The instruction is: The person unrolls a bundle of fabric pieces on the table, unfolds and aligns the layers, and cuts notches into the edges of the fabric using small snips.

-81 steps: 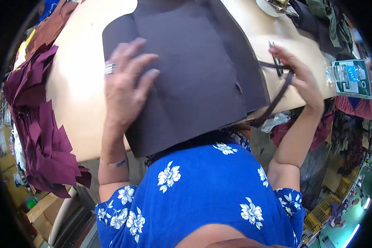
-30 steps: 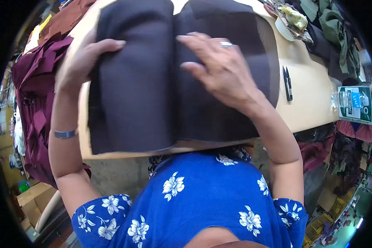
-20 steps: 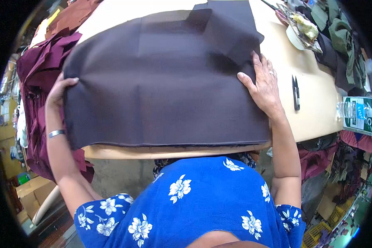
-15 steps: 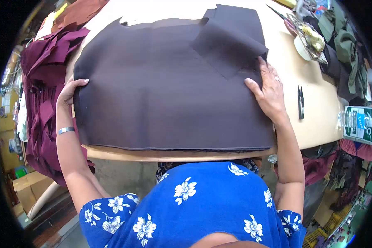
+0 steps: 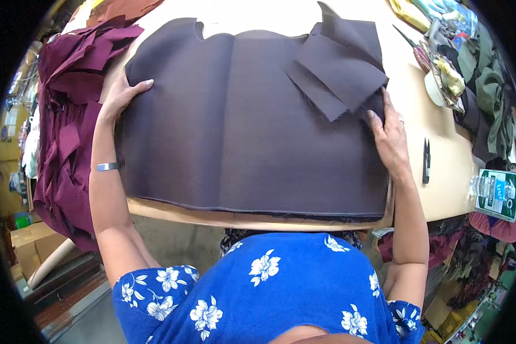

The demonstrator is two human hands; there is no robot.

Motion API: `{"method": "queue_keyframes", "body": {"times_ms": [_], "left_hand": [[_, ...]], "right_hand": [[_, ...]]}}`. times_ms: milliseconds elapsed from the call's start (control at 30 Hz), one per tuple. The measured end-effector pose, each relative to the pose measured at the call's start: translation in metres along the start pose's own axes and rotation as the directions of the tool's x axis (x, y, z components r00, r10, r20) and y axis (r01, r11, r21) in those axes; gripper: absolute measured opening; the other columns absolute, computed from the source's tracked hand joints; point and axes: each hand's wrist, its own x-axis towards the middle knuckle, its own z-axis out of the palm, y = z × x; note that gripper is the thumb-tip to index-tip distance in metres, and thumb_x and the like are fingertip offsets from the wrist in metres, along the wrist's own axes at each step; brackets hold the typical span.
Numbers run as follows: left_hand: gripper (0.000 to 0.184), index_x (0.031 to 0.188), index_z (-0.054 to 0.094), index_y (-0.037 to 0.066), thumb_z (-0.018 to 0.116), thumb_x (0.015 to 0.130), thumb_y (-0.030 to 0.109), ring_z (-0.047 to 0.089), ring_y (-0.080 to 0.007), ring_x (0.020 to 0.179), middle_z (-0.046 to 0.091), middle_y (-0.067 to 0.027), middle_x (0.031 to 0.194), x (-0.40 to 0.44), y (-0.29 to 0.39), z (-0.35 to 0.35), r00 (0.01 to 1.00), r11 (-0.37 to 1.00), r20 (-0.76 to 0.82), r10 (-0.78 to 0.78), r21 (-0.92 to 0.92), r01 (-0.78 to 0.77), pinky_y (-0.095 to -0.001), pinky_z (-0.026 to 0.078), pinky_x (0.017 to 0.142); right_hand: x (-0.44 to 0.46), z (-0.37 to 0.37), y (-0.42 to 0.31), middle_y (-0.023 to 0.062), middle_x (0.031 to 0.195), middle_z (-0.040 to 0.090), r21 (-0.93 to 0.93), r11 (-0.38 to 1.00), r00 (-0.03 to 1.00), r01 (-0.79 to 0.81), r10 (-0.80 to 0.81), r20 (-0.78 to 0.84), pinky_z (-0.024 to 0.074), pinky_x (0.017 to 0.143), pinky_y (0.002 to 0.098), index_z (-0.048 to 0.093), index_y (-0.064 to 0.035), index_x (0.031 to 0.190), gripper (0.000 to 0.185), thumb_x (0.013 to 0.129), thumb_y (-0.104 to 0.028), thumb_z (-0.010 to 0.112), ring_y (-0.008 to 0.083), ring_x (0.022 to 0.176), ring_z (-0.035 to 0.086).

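Note:
Dark brown fabric panels [image 5: 258,132] lie spread in a stack on the pale table [image 5: 441,200], with a crease down the middle. A folded-over flap [image 5: 344,69] rests on their upper right part. My left hand [image 5: 123,97] is at the left edge, its thumb on top and its fingers along or under the side, partly hidden. At the right edge, beside the flap, my right hand [image 5: 391,135] has thumb and index finger apart, gripping or touching the fabric's side. Small black thread snips [image 5: 426,161] lie to the right of that hand.
Maroon fabric pieces [image 5: 69,137] hang over the left side. At the upper right are a white bowl [image 5: 434,89] with scraps, scissors [image 5: 407,37] and green cloth [image 5: 490,80]. A clear bottle [image 5: 490,188] lies at the right by a green-and-white box [image 5: 497,209].
The fabric, earlier narrow and then bunched in two folds, is now spread wide. My right hand moved from the middle to the right edge; the flap has flattened and the view has shifted.

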Motion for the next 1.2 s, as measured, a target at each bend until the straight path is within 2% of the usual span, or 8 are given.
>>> {"method": "queue_keyframes", "body": {"times_ms": [300, 433, 467, 567, 600, 800, 1000, 1200], "left_hand": [[0.071, 0.13, 0.031, -0.002, 0.068, 0.071, 0.015, 0.048, -0.0174, 0.105, 0.048, -0.011, 0.118, -0.019, -0.007, -0.02, 0.975, 0.93, 0.205, -0.081, -0.336, 0.148, -0.0269, 0.036, 0.091], [0.068, 0.128, 0.033, -0.003, 0.068, 0.072, 0.015, 0.049, -0.017, 0.102, 0.049, -0.0109, 0.115, -0.019, -0.02, -0.016, 0.937, 0.864, 0.281, -0.207, -0.398, 0.31, -0.0268, 0.038, 0.09], [0.068, 0.127, 0.033, -0.003, 0.068, 0.072, 0.015, 0.05, -0.017, 0.102, 0.049, -0.0109, 0.115, -0.019, -0.019, -0.015, 0.939, 0.861, 0.28, -0.201, -0.406, 0.306, -0.0269, 0.038, 0.09], [0.067, 0.126, 0.035, -0.003, 0.068, 0.071, 0.014, 0.051, -0.0167, 0.099, 0.05, -0.0104, 0.113, -0.017, -0.023, -0.017, 0.922, 0.838, 0.318, -0.22, -0.422, 0.346, -0.0269, 0.04, 0.087], [0.065, 0.125, 0.036, -0.003, 0.068, 0.071, 0.013, 0.052, -0.0162, 0.098, 0.051, -0.0099, 0.112, -0.017, -0.024, -0.016, 0.921, 0.832, 0.316, -0.229, -0.427, 0.354, -0.0267, 0.041, 0.086], [0.056, 0.119, 0.042, -0.002, 0.068, 0.072, 0.012, 0.054, -0.0136, 0.09, 0.055, -0.0075, 0.103, -0.027, -0.015, -0.01, 0.904, 0.801, 0.313, -0.29, -0.438, 0.409, -0.0255, 0.044, 0.08], [0.053, 0.117, 0.045, -0.002, 0.068, 0.072, 0.015, 0.055, -0.0132, 0.083, 0.056, -0.0079, 0.099, -0.028, -0.014, -0.008, 0.938, 0.873, 0.234, -0.257, -0.36, 0.329, -0.0255, 0.045, 0.075], [0.046, 0.108, 0.051, -0.005, 0.068, 0.073, 0.02, 0.055, -0.012, 0.071, 0.058, -0.0081, 0.089, -0.033, -0.002, -0.001, 0.939, 0.883, 0.163, -0.302, -0.324, 0.34, -0.026, 0.047, 0.062]], "right_hand": [[0.039, 0.013, 0.002, 0.0199, 0.123, 0.047, -0.191, 0.981, 0.98, 0.034, -0.069, -0.184, 0.0377, 0.094, 0.0419, 0.031, -0.0107, 0.131, 0.06, 0.081, -0.033, 0.055, 0.0358, 0.112, 0.047], [0.049, 0.013, -0.001, 0.0254, 0.115, 0.049, -0.011, 0.996, 0.975, 0.087, -0.087, -0.206, 0.0418, 0.09, 0.0397, 0.027, -0.0043, 0.132, 0.068, 0.078, -0.031, 0.059, 0.0339, 0.102, 0.054], [0.049, 0.0, -0.006, 0.0271, 0.104, 0.053, 0.191, 0.978, 0.996, -0.084, 0.087, -0.009, 0.049, 0.078, 0.0362, 0.026, 0.0016, 0.131, 0.071, 0.076, -0.026, 0.063, 0.0292, 0.087, 0.06], [0.054, 0.01, 0.013, 0.0227, 0.09, 0.057, 0.791, 0.594, 0.985, -0.148, 0.163, 0.062, 0.0519, 0.065, 0.0308, 0.026, 0.0055, 0.129, 0.073, 0.074, -0.02, 0.067, 0.0231, 0.075, 0.061], [0.055, 0.007, 0.015, 0.0188, 0.085, 0.059, 0.829, 0.528, 0.981, -0.185, 0.153, 0.121, 0.0511, 0.058, 0.0269, 0.035, 0.011, 0.12, 0.064, 0.072, -0.016, 0.068, 0.0184, 0.069, 0.061], [0.051, -0.01, 0.022, 0.0144, 0.076, 0.061, 0.759, 0.487, 0.894, -0.431, 0.12, 0.431, 0.0503, 0.054, 0.0254, 0.056, 0.0083, 0.092, 0.034, 0.073, -0.017, 0.068, 0.0144, 0.058, 0.058], [0.051, -0.013, 0.014, 0.0052, 0.076, 0.06, 0.648, 0.667, 0.895, -0.368, 0.066, 0.441, 0.0488, 0.053, 0.0222, 0.056, 0.0008, 0.093, 0.027, 0.075, -0.016, 0.067, 0.0086, 0.059, 0.057], [0.051, -0.001, 0.018, 0.0075, 0.073, 0.061, 0.78, 0.529, 0.915, -0.335, -0.015, 0.404, 0.0483, 0.052, 0.0227, 0.058, 0.0027, 0.091, 0.022, 0.075, -0.012, 0.064, 0.0108, 0.057, 0.058]]}}
